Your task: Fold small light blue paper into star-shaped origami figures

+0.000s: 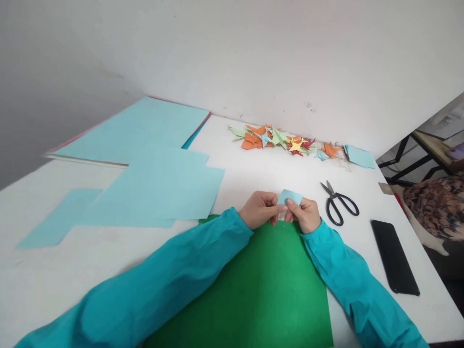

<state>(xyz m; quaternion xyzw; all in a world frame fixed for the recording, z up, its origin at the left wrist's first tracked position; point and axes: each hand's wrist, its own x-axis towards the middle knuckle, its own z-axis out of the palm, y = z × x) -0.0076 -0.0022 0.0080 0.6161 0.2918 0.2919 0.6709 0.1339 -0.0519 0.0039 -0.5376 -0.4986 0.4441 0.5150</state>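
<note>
A small light blue piece of paper is pinched between both hands above the far end of a green sheet. My left hand grips its left side, thumb stretched toward the paper's middle. On the right side, my right hand has its thumb pressed on the paper's face. The fingers behind the paper are partly hidden. Black-handled scissors lie right of my right hand, blades slightly apart and pointing away from me.
Larger light blue sheets overlap at the left, near a stack of coloured paper. Folded paper figures and a small blue paper pile line the wall. A black phone-like slab lies near the table's right edge.
</note>
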